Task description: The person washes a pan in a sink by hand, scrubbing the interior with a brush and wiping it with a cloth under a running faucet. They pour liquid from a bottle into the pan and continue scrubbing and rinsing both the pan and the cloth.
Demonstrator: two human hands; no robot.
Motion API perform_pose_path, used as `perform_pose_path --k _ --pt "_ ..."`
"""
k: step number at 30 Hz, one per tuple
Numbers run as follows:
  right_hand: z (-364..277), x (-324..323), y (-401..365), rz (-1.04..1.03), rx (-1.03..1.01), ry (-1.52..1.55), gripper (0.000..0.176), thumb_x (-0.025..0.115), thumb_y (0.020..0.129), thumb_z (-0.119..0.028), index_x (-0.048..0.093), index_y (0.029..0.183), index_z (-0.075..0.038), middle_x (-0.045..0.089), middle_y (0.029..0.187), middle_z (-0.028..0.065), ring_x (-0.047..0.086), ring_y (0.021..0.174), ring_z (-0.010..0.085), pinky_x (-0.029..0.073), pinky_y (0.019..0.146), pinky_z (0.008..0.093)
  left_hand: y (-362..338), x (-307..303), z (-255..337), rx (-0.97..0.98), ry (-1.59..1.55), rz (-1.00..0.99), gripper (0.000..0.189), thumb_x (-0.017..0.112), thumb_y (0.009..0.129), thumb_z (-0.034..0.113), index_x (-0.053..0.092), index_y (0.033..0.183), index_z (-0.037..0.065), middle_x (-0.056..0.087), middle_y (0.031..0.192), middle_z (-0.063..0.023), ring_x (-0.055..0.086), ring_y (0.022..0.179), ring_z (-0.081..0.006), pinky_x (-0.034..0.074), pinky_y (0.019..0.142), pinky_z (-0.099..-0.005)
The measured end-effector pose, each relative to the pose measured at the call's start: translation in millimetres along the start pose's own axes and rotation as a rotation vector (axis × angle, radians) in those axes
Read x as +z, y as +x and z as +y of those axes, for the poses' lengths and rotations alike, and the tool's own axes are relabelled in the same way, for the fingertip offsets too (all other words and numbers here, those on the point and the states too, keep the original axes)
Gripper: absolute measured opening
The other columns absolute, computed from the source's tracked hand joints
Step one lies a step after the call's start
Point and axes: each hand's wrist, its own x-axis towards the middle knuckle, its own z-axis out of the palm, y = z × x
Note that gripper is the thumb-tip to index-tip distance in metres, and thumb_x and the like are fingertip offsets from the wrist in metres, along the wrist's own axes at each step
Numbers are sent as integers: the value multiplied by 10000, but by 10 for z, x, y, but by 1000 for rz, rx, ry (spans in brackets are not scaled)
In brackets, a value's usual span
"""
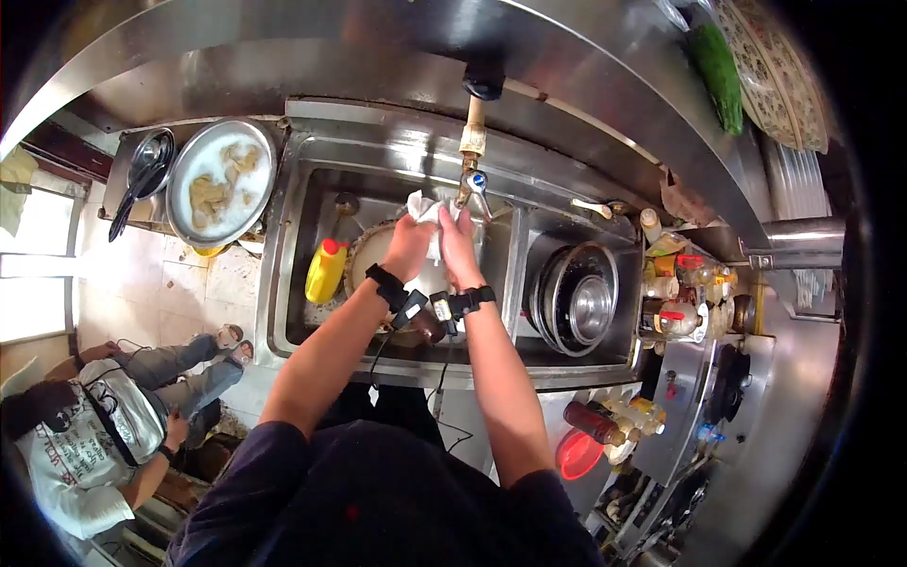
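Close below the brass faucet [472, 142] with its blue-marked lever, both my hands are closed on a crumpled white cloth [424, 206]. My left hand [409, 248] grips it from the left side. My right hand [458, 248] presses against it from the right, just under the spout. Beneath them a wide round pan [373, 248] lies in the left sink basin [307, 194], partly hidden by my arms. A yellow bottle with a red cap [326, 271] leans at the pan's left, with a ladle [346, 204] behind it.
Stacked metal bowls [590, 312] fill the right basin. A large pan of whitish liquid with pale pieces [236, 203] stands at the left. Bottles and jars [675, 317] crowd the right side, above a red basin [578, 454]. A seated person [94, 435] is at the lower left.
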Motion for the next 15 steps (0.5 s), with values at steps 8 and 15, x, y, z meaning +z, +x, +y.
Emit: perform_pose_path --k 8,15 --pt "-127 -114 40 -192 -8 315 289 527 902 -51 569 1174 38 643 1049 99 577 922 148 465 809 317 215 7 -276 401 581 16 406 570 860 122 521 1247 8 622 1140 -165 586 1073 -251 453 911 -364" --pt "-112 -238 -11 -169 52 454 379 435 980 -88 443 1358 -59 550 1231 91 536 1089 166 440 928 304 -284 189 372 -252 -181 -111 477 505 992 325 408 1380 66 547 1277 -68 496 1205 -158 397 992 -313"
